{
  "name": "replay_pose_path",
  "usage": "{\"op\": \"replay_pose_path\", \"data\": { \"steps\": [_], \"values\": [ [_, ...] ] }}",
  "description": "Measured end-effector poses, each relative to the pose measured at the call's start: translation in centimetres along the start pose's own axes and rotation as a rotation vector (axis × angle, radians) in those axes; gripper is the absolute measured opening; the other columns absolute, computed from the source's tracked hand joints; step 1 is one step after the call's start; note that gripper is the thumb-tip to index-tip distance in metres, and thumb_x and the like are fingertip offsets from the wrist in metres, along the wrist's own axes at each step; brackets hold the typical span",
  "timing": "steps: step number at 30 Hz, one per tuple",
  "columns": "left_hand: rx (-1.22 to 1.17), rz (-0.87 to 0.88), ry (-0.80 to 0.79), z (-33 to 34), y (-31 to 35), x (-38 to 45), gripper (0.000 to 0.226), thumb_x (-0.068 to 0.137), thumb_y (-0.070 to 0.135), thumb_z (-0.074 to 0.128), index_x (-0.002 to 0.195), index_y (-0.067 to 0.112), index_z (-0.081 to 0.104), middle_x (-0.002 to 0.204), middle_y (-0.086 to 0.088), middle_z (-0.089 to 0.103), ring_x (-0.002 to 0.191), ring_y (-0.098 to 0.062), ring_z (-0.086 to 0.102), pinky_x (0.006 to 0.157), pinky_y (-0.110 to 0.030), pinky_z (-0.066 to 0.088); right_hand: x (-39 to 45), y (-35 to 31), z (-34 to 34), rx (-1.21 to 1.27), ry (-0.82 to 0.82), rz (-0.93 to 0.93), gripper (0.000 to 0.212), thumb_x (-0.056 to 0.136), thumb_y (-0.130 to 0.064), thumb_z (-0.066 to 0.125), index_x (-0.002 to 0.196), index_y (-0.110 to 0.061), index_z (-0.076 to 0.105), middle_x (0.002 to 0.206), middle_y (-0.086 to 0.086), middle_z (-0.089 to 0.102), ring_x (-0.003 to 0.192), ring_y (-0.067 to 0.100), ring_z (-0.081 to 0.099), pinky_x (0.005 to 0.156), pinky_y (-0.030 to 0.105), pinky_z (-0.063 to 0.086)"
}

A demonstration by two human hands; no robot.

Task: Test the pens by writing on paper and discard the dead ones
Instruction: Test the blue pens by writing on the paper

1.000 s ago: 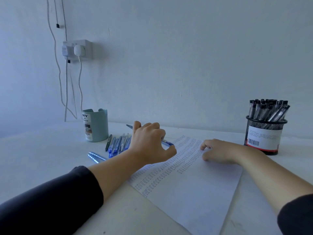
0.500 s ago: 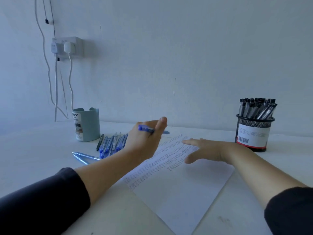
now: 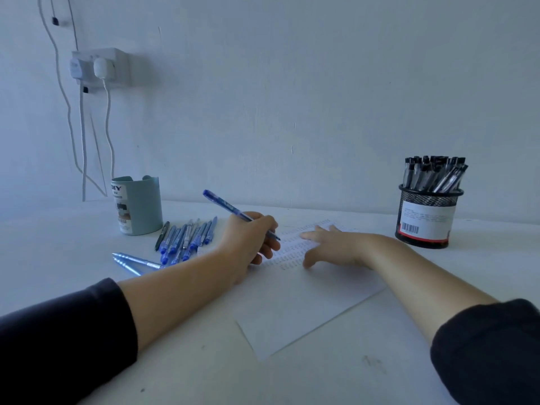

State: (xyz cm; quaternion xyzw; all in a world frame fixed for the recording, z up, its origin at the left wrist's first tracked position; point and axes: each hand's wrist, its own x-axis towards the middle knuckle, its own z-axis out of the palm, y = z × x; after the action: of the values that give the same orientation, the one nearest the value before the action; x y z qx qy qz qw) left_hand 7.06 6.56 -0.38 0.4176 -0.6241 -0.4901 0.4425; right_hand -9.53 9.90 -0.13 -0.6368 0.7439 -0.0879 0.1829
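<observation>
Pens (image 3: 187, 239) left of paper (image 3: 306, 305), holder (image 3: 425, 217) right.

Blk wire-mesh pot (image 3: 427, 200); matt paper sheet (image 3: 306, 305).

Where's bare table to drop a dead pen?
Free: the stretch between the paper and the mesh pen cup, and the near table edge. Crowded: loose blue pens beside the teal cup, just beyond the left hand.

Wall (image 3: 292, 97): plain, painted white — lit softly.
Socket (image 3: 99, 65): fixed high up, with white cords (image 3: 109, 135) plugged in.
Table (image 3: 43, 244): white.
</observation>
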Motion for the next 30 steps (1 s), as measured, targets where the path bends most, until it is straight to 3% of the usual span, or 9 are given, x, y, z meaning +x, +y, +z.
{"op": "replay_pose_path", "data": {
  "steps": [5, 12, 16, 30],
  "values": [
    [0.123, -0.008, -0.03, 0.1, -0.1, -0.2, 0.013, 0.08, 0.001, 0.056, 0.069, 0.008, 0.053, 0.058, -0.011, 0.061, 0.042, -0.015, 0.043, 0.043, -0.02, 0.029, -0.7, -1.0, 0.2, 0.018, -0.112, 0.011, 0.077, 0.08, -0.054, 0.059, 0.144, -0.055, 0.017, 0.16, -0.013, -0.007, 0.147, 0.015, -0.011, 0.114, 0.046, 0.001],
    [0.342, 0.044, -0.019, 0.3, -0.3, -0.3, 0.014, 0.073, 0.003, 0.057, 0.059, 0.006, 0.056, 0.048, -0.007, 0.058, 0.031, -0.009, 0.033, 0.039, -0.014, 0.027, -1.3, -1.7, 0.1, 0.014, -0.105, -0.034, 0.072, 0.087, -0.044, 0.058, 0.149, -0.043, 0.019, 0.16, -0.006, 0.001, 0.147, 0.019, 0.0, 0.114, 0.04, 0.008],
    [0.427, 0.066, 0.012, 0.4, -0.5, -0.1, 0.011, 0.07, 0.006, 0.057, 0.059, 0.006, 0.059, 0.045, -0.005, 0.057, 0.04, -0.014, 0.039, 0.046, -0.018, 0.032, -1.5, -1.8, 0.2, 0.055, -0.108, -0.028, 0.07, 0.087, -0.042, 0.06, 0.147, -0.042, 0.024, 0.157, -0.005, 0.016, 0.144, 0.018, 0.016, 0.11, 0.034, 0.019],
    [0.495, 0.104, 0.005, 0.5, -0.8, 0.0, 0.015, 0.072, 0.008, 0.059, 0.057, 0.009, 0.059, 0.045, -0.003, 0.057, 0.041, -0.012, 0.044, 0.046, -0.017, 0.036, -1.7, -1.9, 0.1, 0.062, -0.103, -0.038, 0.07, 0.088, -0.041, 0.059, 0.148, -0.04, 0.023, 0.156, -0.005, 0.019, 0.143, 0.017, 0.018, 0.109, 0.032, 0.019]
  ]
}}
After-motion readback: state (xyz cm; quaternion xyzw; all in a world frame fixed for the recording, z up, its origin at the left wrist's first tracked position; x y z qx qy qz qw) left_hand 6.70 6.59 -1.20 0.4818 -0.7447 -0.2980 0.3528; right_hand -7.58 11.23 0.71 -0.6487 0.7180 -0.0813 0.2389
